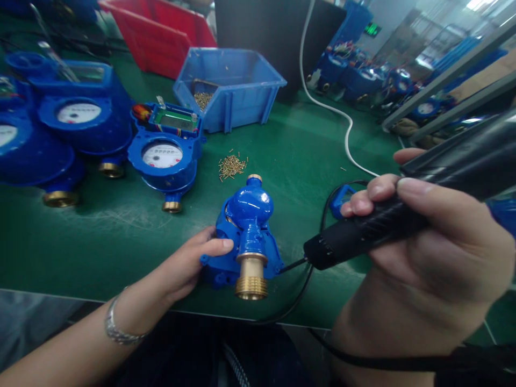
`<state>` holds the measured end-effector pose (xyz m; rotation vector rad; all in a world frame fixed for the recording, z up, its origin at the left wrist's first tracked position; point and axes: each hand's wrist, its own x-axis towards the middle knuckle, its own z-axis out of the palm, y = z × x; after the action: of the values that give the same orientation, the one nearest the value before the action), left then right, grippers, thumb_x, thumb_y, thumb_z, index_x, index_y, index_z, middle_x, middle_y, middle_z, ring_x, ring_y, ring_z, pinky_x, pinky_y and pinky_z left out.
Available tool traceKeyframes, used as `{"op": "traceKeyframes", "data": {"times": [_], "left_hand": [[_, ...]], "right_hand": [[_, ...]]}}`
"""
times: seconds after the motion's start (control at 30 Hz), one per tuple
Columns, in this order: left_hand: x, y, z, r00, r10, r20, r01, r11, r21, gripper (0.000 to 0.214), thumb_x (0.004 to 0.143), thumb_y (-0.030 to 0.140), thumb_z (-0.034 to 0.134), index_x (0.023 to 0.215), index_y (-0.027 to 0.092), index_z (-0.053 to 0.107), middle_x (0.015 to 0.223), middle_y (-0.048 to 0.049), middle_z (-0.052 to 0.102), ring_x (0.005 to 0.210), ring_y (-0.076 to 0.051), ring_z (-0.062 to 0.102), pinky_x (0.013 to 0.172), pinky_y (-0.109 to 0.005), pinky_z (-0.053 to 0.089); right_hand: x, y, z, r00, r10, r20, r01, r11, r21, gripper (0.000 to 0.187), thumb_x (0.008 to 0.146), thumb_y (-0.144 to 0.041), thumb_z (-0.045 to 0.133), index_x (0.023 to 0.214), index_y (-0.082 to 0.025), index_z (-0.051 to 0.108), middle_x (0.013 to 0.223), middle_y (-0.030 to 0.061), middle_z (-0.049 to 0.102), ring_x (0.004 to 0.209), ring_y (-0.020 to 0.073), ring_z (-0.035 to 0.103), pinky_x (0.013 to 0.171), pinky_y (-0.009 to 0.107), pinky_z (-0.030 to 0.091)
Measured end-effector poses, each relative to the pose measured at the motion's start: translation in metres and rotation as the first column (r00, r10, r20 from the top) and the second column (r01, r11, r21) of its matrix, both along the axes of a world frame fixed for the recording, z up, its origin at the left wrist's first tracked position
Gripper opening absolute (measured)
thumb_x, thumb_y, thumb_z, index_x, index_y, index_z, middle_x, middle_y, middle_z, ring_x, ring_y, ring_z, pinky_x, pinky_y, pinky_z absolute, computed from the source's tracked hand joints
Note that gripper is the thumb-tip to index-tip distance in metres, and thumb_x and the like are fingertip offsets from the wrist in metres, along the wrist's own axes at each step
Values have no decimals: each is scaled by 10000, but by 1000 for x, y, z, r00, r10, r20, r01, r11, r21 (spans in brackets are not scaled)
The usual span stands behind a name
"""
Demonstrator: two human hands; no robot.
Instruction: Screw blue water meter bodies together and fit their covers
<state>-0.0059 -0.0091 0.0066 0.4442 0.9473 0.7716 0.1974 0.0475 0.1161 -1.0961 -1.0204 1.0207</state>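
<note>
Screwdriver [363, 234] rear is running off the frame edge past the right hand [423, 252]. Bit tip is disappearing behind the blue meter [248, 226] flank, so the contact point isn't showing. Left hand [189, 263] is covering the meter's side under its fingers. Dial [162, 155] beyond the left hand is showing digits too small to read. Meters [363, 75] far beyond the right hand are blurring out.

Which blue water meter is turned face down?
The blue water meter held by the left hand: no dial shows, while the other meters show white dials.
</note>
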Motion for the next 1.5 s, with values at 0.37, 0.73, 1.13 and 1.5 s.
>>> {"op": "traceKeyframes", "data": {"times": [0.37, 0.73, 1.13, 1.5], "left_hand": [[0, 1, -1, 1000, 1, 3, -1, 1000, 15, 466, 693, 320, 654, 1103, 120, 560, 927, -97, 693, 806, -227, 642, 795, -312, 474], [1, 1, -1, 1000, -7, -2, 7, 1000, 1, 473, 686, 318, 659, 1103, 116, 562, 912, -103, 702, 792, -235, 650, 779, -317, 480], [0, 1, 3, 1000, -8, -18, 8, 1000, -6, 469, 689, 319, 652, 1097, 107, 557, 942, -114, 694, 843, -250, 640, 802, -330, 473], [11, -3, 3, 995, 100, 2, -100, 994, -41, 503, 655, 304, 671, 1101, 119, 528, 1009, -111, 667, 829, -239, 632, 770, -328, 479]], "right_hand": [[4, 10, -5, 997, -1, -72, -7, 994, -107, 287, 554, -146, 603, 834, -140, 542, 506, -33, 558, 438, 133, 515, 450, 286, 432], [3, 10, -4, 999, 41, -33, -45, 992, -118, 252, 588, -155, 570, 839, -153, 548, 518, -34, 553, 453, 133, 511, 463, 292, 429], [9, -1, -2, 999, -30, -21, 33, 992, 123, 207, 718, -66, 453, 849, -132, 600, 558, -10, 538, 504, 123, 527, 498, 291, 437], [-16, -32, -21, 998, 57, 39, -57, 998, 14, 326, 647, -94, 595, 943, -210, 522, 600, -36, 564, 507, 150, 543, 531, 331, 463]]}}
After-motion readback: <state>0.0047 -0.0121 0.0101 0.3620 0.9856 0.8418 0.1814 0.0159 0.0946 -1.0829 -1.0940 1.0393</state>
